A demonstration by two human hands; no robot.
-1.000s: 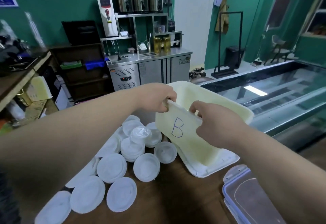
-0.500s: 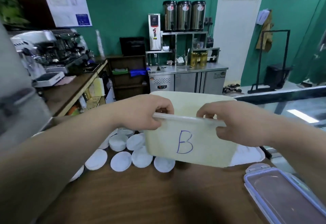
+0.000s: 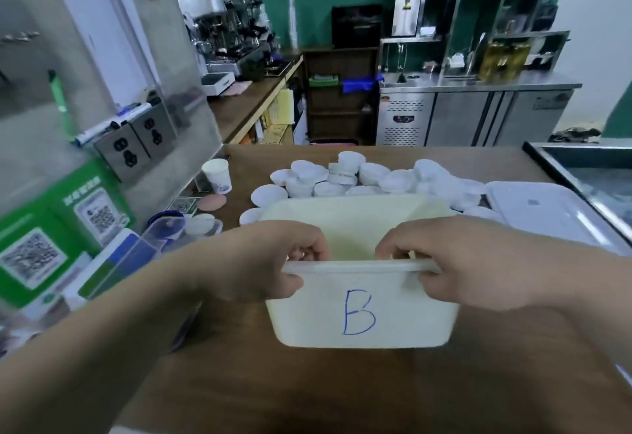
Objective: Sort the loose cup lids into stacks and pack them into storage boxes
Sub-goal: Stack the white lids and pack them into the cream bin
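We grip the box (image 3: 362,310) marked B by its near rim, left hand (image 3: 273,266) and right hand (image 3: 458,266) both curled over the lip. It is on or just over the worktop (image 3: 307,389), can't tell which. Loose lids (image 3: 342,177) are heaped at 12 o'clock behind it. The box is thin cream plastic, rectangular, with rounded corners. It is likely light, flexy and slick, and the rim is the stiffest hold. The lids are round, white and probably dent easily.

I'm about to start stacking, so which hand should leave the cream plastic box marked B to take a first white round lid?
Left, probably. The left hand grips the cream plastic box beside two white round lids lying singly off its far-left corner; the right hand faces heaped lids.
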